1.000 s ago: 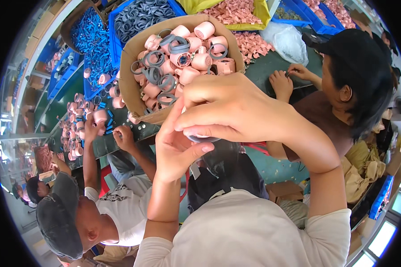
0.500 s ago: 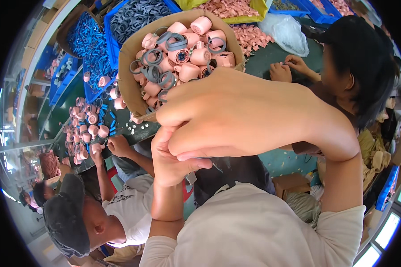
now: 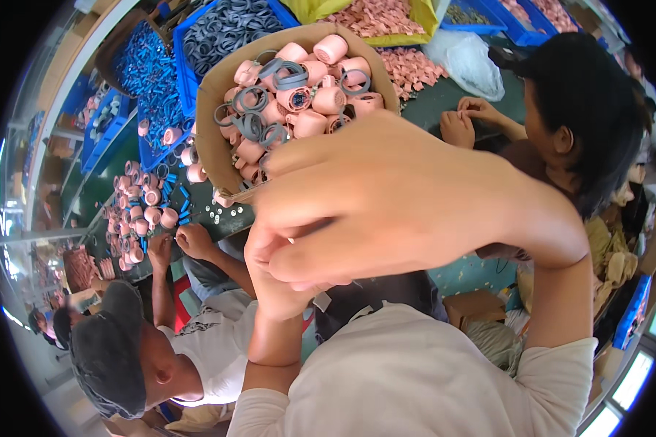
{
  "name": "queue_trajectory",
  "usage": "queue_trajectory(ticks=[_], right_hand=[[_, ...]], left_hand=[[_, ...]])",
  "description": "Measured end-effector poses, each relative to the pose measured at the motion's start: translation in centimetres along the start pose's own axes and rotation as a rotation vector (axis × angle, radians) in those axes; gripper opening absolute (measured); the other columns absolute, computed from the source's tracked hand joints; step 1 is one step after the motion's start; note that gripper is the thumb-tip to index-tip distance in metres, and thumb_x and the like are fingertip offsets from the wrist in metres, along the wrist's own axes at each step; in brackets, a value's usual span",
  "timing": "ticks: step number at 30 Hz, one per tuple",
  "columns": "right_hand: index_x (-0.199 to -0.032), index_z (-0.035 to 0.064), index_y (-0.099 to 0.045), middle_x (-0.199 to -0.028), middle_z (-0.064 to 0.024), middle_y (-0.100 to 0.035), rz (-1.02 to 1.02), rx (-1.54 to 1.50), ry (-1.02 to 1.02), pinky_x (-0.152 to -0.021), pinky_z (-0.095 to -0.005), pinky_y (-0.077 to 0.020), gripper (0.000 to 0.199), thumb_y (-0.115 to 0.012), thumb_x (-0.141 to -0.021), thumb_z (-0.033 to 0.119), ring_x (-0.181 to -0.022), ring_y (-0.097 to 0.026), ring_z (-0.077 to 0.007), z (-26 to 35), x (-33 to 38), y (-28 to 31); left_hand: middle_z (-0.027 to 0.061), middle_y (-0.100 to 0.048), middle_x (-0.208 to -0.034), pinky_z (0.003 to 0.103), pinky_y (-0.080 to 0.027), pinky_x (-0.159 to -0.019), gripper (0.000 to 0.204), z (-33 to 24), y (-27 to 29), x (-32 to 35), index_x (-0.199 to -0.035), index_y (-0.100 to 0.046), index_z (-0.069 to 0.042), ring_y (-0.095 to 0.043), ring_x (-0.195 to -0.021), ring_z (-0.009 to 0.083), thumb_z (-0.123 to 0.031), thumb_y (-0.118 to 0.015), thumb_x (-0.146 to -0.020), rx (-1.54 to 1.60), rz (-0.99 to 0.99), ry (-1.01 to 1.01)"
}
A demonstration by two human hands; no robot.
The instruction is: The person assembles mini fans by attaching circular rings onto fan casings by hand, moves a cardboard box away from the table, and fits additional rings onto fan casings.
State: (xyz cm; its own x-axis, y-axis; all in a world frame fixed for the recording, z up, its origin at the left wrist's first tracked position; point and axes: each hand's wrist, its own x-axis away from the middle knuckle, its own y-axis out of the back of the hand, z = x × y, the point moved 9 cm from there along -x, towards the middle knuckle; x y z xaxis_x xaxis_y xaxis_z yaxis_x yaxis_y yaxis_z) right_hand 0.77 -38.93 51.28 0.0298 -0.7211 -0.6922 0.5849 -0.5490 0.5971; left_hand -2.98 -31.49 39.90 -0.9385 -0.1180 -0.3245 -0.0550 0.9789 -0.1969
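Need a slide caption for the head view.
Right hand over left hand, near a box of pink parts and gray rings.

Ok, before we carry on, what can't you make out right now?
Head view:
- Whatever lies between the hands: covered by the right hand.
- Left hand: most fingers hidden behind the right.
- Cardboard box: its near right part is behind the right hand.
- Blue tray of grey rings: far end cut off by the top edge.

Co-workers (image 3: pixel 594 131), blue bins (image 3: pixel 183 73) and pink housings (image 3: pixel 310 124) around a bench (image 3: pixel 426 109) show a workshop.
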Motion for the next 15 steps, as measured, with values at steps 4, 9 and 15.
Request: queue_trajectory(ticks=[4,9,15], right_hand=[[-0.091,0.0018,-0.065,-0.072,-0.0058,-0.057,-0.200,0.065,0.015,-0.049,-0.0298,-0.0359,0.029,-0.065,-0.079,0.028,-0.057,-0.049,-0.0196,1.4,0.9,2.4],[-0.102,-0.0054,-0.063,-0.079,-0.0110,-0.066,-0.396,-0.144,-0.194,-0.059,-0.0301,-0.0435,0.038,-0.064,-0.084,0.028,-0.066,-0.059,-0.0203,0.7,2.9,3.3],[-0.095,-0.0024,-0.066,-0.081,-0.0120,-0.065,-0.442,0.075,-0.188,-0.059,-0.0297,-0.0450,0.022,-0.067,-0.077,0.011,-0.070,-0.060,-0.0206,2.0,3.1,3.5]], left_hand=[[0.0164,-0.044,-0.131,0.040,-0.041,-0.098,0.097,-1.6,-1.2,-0.2,-0.140,-0.025,-0.003,-0.049,-0.116,0.0275,-0.003,-0.082,-0.062,0.253,-0.061,-0.022],[0.0176,-0.039,-0.135,0.041,-0.037,-0.101,0.101,-2.3,-1.1,-0.6,-0.142,-0.020,-0.003,-0.045,-0.122,0.0282,-0.004,-0.082,-0.061,0.233,-0.015,-0.137],[0.0189,-0.039,-0.136,0.041,-0.038,-0.100,0.105,-1.3,-1.8,-0.5,-0.142,-0.019,-0.002,-0.045,-0.121,0.0276,-0.009,-0.084,-0.060,0.270,-0.047,-0.028]])
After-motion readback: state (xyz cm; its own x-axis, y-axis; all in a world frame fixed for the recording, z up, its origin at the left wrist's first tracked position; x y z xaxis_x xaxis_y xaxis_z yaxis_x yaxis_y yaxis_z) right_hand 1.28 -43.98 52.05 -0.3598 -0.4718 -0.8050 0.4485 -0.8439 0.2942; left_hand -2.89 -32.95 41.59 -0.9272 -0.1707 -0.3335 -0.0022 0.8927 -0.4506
